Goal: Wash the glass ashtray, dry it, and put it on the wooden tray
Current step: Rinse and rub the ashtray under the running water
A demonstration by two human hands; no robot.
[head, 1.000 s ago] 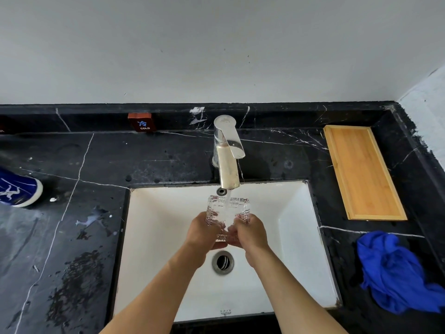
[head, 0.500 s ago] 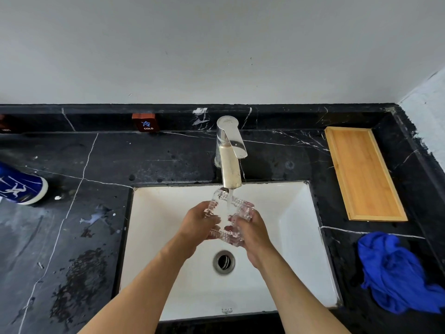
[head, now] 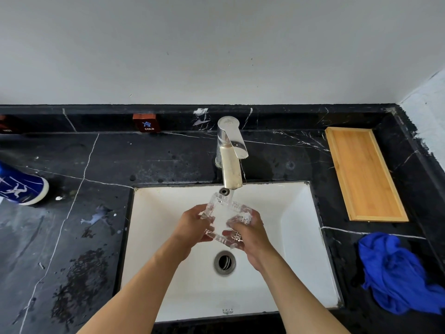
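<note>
A clear, square cut-glass ashtray (head: 225, 216) is tilted under the running water of the faucet (head: 230, 162), over the white sink (head: 298, 232). My left hand (head: 192, 225) grips its left side and my right hand (head: 252, 233) grips its lower right edge, fingers wrapped around the rim. The wooden tray (head: 363, 172) lies on the black counter to the right of the faucet, with nothing on it. A crumpled blue cloth (head: 395, 273) lies on the counter just in front of the tray.
The black marble counter (head: 72, 213) has wet patches left of the sink. A blue and white container (head: 21, 186) lies at the far left edge. A small red "COLD" label (head: 147, 122) sits on the backsplash. The drain (head: 224, 262) is below my hands.
The ashtray has been turned from upright and facing me to tilted at an angle under the stream. Both hands shifted their grip a little around it.
</note>
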